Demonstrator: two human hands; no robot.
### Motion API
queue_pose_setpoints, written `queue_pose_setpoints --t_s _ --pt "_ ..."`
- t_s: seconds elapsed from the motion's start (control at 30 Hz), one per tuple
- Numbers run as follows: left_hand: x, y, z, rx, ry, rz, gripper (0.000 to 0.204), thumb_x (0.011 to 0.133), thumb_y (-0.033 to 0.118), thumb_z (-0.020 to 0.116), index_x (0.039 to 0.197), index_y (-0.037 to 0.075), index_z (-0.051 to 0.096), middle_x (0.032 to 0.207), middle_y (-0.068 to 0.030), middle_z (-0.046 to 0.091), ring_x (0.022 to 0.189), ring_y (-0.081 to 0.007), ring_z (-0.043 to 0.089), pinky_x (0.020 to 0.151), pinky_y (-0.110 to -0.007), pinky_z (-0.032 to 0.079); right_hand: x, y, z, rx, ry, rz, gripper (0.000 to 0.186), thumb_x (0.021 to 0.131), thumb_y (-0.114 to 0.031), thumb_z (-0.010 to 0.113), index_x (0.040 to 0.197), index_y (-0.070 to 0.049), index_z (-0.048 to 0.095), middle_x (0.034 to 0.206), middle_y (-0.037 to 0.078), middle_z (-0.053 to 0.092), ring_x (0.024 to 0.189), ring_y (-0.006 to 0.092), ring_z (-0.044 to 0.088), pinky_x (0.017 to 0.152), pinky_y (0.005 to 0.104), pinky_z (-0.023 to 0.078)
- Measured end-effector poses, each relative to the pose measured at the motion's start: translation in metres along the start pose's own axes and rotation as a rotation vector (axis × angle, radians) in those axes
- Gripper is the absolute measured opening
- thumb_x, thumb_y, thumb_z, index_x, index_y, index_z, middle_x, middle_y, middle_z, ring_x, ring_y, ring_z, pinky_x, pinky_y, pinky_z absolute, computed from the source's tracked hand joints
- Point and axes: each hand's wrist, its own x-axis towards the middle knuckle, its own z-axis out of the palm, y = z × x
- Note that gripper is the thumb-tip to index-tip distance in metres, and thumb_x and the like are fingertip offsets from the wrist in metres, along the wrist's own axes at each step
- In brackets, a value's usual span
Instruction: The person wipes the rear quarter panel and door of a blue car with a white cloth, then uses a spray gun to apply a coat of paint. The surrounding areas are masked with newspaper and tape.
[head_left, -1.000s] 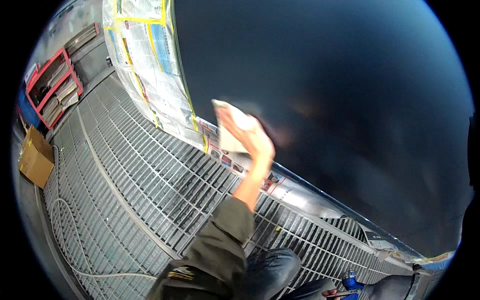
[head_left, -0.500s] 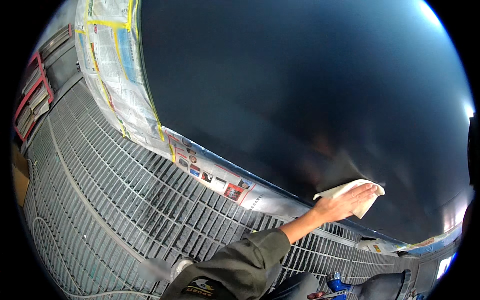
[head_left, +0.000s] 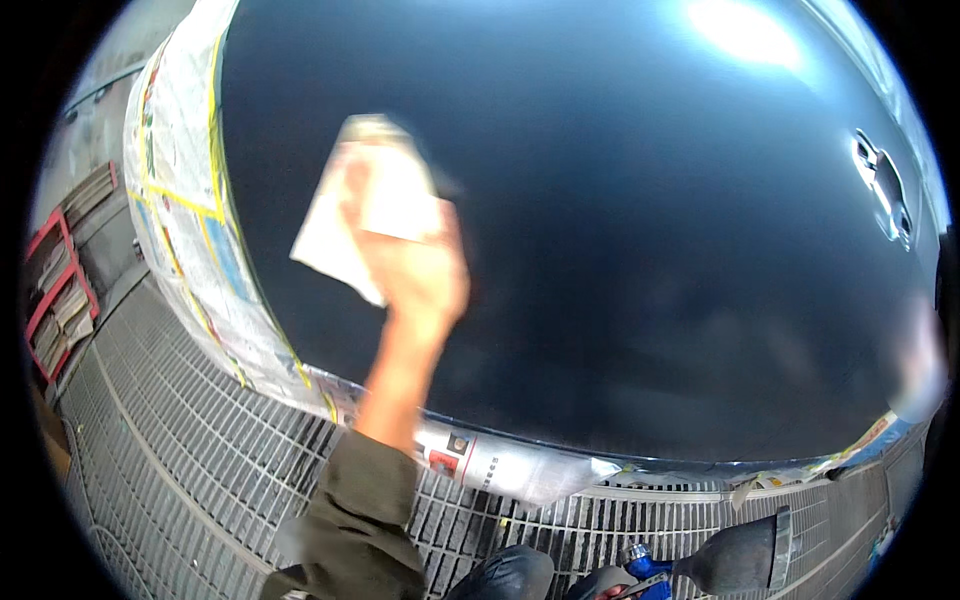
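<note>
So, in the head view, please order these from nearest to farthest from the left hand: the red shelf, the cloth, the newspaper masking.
1. Cloth: touching the left hand.
2. Newspaper masking: left of and below the hand.
3. Red shelf: far left, beyond the masking.

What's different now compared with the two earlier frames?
The left hand swept the pale cloth right along the dark panel's lower part, then back left and higher. The view shifted, bringing a handle area into sight. The cloth stayed in hand; the right hand remains beside the blue-and-grey tool.
</note>
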Motion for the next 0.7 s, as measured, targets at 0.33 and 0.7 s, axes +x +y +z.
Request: queue_pose_setpoints --t_s 0.33,0.7 --pt "-0.220 0.142 0.020 0.142 -0.789 1.489 0.063 0.090 0.019 0.043 0.149 0.003 0.029 0.153 -0.0116 0.033 0.140 -0.0178 0.033 0.113 -0.035 0.032 -0.019 -0.009 -0.016 -0.151 -0.097 -0.128 0.031 0.101 -0.016 0.048 0.127 -0.001 0.057 0.111 0.008 0.064 0.094 0.0159 0.060 0.077 0.0280 0.049" --pt "-0.193 0.142 -0.147 -0.443 -1.924 0.112 0.024 0.081 0.034 0.064 0.079 0.012 0.071 0.069 -0.0117 0.066 0.060 -0.0286 0.066 0.060 -0.041 0.055 -0.023 -0.085 -0.032 0.592 0.011 0.024 0.032 0.097 -0.023 0.053 0.121 -0.002 0.055 0.118 0.013 0.061 0.112 0.0259 0.058 0.074 0.0398 0.054"
